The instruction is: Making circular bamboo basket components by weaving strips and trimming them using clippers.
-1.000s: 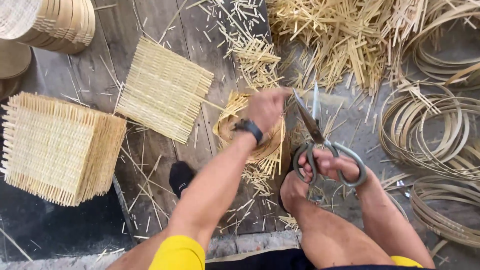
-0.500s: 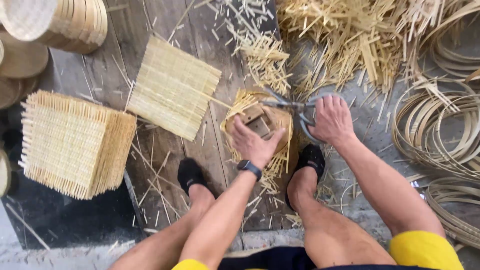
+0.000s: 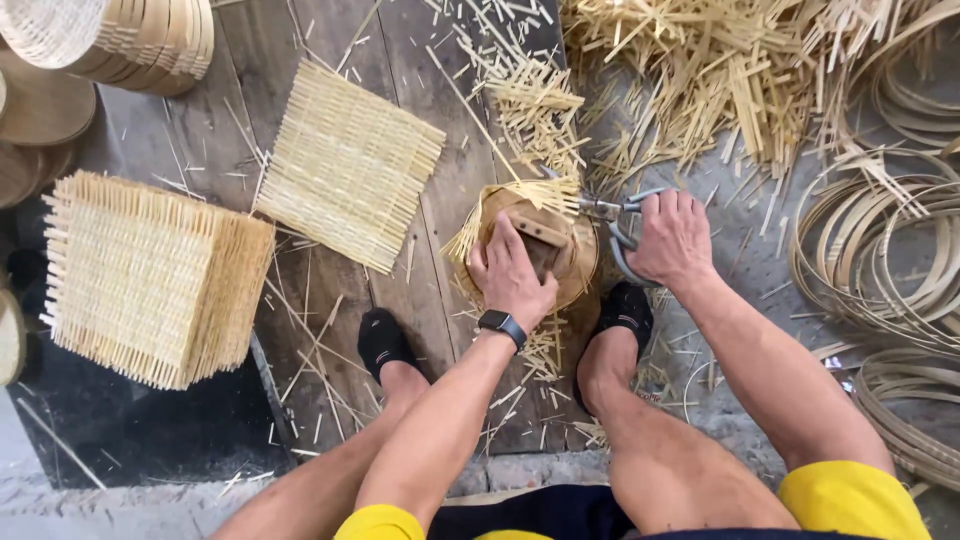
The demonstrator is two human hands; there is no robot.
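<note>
Stacked round woven trays [image 3: 150, 40] sit nested at eleven o'clock, each one lying in the next; what the innermost holds cannot be made out. A thick pile of square woven bamboo mats [image 3: 150, 275] lies at nine o'clock, and a single woven mat [image 3: 345, 165] rests on the wooden floorboards [image 3: 420, 90] between that pile and the hands. Coiled bamboo hoops [image 3: 880, 250] lie at three o'clock, with a heap of cut bamboo slivers [image 3: 700, 70] at one o'clock.

Near the middle, a round wooden form [image 3: 575, 255] sits on the boards with a woven piece under it, the untrimmed strip ends [image 3: 545, 195] sticking out at its twelve o'clock rim. The left hand [image 3: 510, 275] (a dark watch on its wrist) presses flat on top of the form, fingers [image 3: 478, 262] spread and curled over its nine o'clock edge, touching the wood. The right hand [image 3: 675, 240] is clenched round the handles of the metal shears [image 3: 610, 215], whose blades point toward nine o'clock and meet the strip ends just beside the form's upper rim. Two feet in black socks [image 3: 385, 340] rest on the boards at six o'clock, one on each side of the form.
</note>
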